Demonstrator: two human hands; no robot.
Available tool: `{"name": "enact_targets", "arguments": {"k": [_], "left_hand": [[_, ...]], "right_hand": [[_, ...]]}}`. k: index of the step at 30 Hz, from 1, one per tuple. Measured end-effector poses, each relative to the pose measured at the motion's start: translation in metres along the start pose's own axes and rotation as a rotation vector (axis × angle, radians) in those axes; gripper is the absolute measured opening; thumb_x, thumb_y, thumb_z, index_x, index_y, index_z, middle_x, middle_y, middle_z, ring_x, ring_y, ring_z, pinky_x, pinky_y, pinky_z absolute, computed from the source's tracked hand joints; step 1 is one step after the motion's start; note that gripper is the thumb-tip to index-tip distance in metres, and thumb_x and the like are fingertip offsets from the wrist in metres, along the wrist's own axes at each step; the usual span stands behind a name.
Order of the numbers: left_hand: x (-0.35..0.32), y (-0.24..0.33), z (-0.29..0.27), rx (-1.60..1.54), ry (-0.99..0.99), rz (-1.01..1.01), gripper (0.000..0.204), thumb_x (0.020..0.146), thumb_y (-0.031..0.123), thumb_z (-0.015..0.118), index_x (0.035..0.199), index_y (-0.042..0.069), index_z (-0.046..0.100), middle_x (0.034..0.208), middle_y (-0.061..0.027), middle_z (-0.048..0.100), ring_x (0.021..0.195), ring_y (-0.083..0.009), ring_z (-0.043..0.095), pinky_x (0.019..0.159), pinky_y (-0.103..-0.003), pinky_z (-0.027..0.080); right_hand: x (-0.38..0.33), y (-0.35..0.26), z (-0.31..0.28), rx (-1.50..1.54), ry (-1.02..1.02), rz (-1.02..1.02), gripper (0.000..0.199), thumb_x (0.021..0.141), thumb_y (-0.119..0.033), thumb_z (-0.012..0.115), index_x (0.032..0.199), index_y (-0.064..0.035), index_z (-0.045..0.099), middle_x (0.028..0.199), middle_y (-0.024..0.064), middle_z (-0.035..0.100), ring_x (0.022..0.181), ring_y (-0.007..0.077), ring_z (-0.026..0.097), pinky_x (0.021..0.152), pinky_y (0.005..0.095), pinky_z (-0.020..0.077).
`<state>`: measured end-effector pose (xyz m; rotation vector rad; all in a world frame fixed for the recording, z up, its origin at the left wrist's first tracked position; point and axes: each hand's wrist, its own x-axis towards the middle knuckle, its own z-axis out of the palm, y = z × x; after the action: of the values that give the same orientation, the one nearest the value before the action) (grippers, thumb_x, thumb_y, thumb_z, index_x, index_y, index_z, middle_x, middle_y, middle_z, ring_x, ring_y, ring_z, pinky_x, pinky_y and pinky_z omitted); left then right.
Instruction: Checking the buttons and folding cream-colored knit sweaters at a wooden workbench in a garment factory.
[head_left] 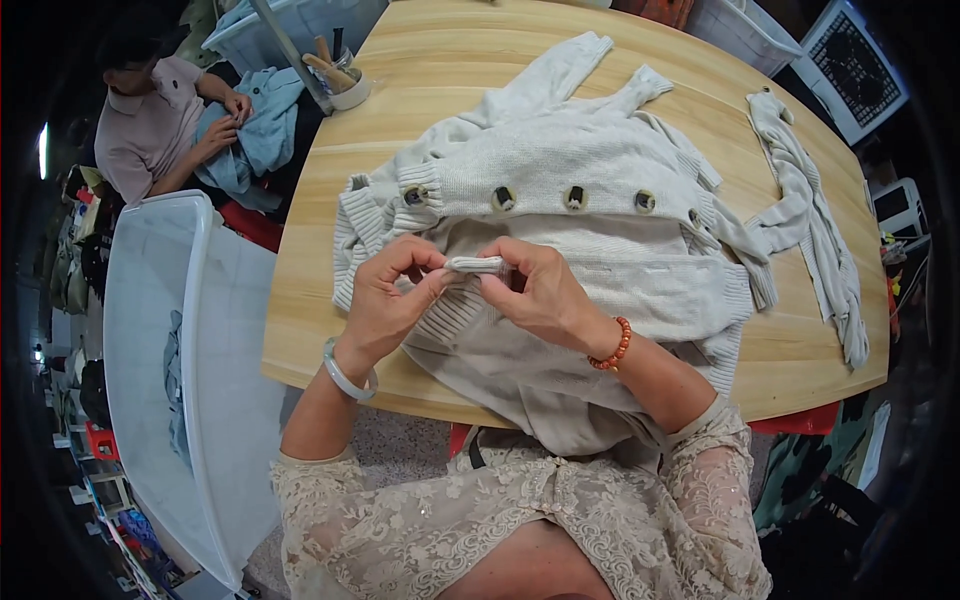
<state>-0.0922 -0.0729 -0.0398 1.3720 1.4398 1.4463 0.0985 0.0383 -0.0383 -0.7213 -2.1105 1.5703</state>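
Both hands closed in pinch grips; left hand [388, 300] has thumb and forefinger on the left end of a folded ribbed edge [476, 264]; right hand [548, 298] pinches the right end the same way; the edge is stretched level between them, above the near edge of the worktop [430, 50]; same cream knit as the cardigan [540, 160], exact join not visible.

Cardigan is spread from mid-worktop to the near edge, its lower part hanging over that edge toward the lap; row of big dark round buttons [576, 197] runs left to right across it, beyond the hands; two sleeves point at the far edge; a second knit piece [795, 185] lies along the right edge, long and narrow.

Tool cup [352, 93] sits at the left edge, near the far-left corner, wooden handles sticking out; white bin [150, 290] stands just beyond the left edge, blue-grey cloth [175, 390] inside; past it a co-worker [150, 140] handles a blue garment [265, 125].
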Motion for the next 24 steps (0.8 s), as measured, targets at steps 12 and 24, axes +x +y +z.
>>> {"name": "enact_targets", "arguments": {"k": [12,24], "left_hand": [[0.053,0.008,-0.012,0.255,0.013,-0.086,0.01,0.089,0.004,0.071,0.097,-0.001,0.067,0.084,-0.0007,0.066,0.073,-0.0055,0.059,0.066,-0.021,0.048],[0.032,0.003,0.002,-0.253,-0.016,-0.27,0.012,0.09,0.003,0.071,0.1,-0.003,0.071,0.089,-0.0038,0.072,0.078,-0.0052,0.064,0.069,-0.017,0.051]], "right_hand": [[0.0,-0.004,0.009,-0.446,0.127,-0.402,0.021,0.079,-0.004,0.069,0.097,-0.0047,0.059,0.091,0.0117,0.056,0.072,0.0299,0.063,0.062,0.0383,0.051],[0.001,-0.008,0.015,-0.618,0.279,-0.472,0.053,0.075,-0.006,0.074,0.123,-0.0011,0.053,0.096,0.0131,0.06,0.072,0.0289,0.064,0.063,0.0371,0.0532]]}}
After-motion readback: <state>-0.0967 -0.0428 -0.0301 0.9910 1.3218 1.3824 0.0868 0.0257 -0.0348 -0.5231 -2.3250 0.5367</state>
